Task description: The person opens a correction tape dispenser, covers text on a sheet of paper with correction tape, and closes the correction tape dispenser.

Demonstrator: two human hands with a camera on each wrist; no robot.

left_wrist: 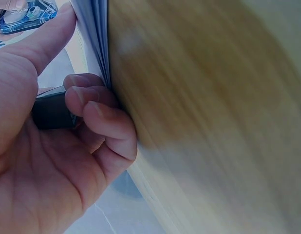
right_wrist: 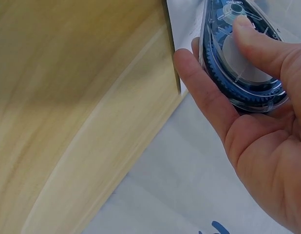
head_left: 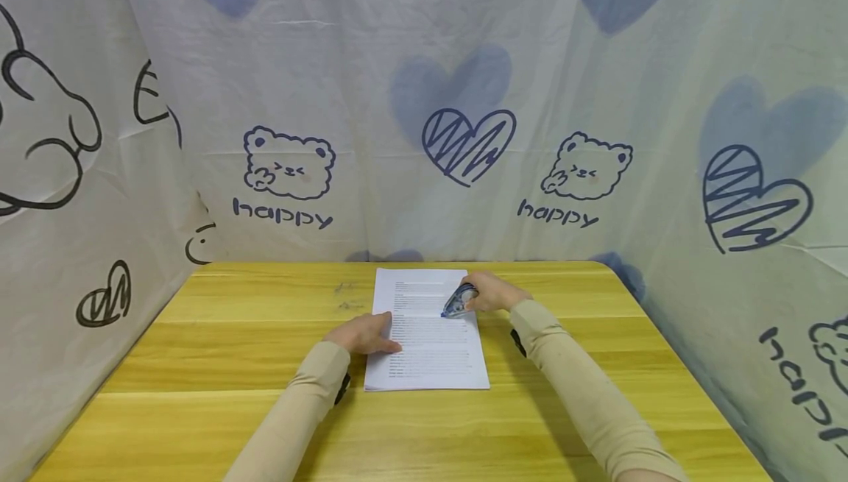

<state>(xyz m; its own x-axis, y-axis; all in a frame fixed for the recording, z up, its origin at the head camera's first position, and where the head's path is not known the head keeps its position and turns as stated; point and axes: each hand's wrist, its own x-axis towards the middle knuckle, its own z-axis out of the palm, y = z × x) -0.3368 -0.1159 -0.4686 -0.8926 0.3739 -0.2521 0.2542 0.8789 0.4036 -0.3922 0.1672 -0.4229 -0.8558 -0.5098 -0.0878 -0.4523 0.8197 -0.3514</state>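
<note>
A stack of printed white sheets [head_left: 430,364] lies on the wooden table. At its left edge, my left hand [head_left: 363,333] rests with the thumb on the paper. The left wrist view shows the fingers of that hand [left_wrist: 67,146] curled against a small black block [left_wrist: 54,111] in the palm; its kind does not show. My right hand [head_left: 493,292] grips a clear and blue correction tape [head_left: 457,302] over the upper right part of the top sheet, its tip at a printed line. In the right wrist view the thumb presses the tape's case [right_wrist: 243,58].
Yellow wood grain covers the table [head_left: 252,335] on both sides of the stack. Behind and beside it hangs a white curtain [head_left: 397,202] with hearts and bears. Faint grey marks [head_left: 347,298] show on the wood left of the sheets.
</note>
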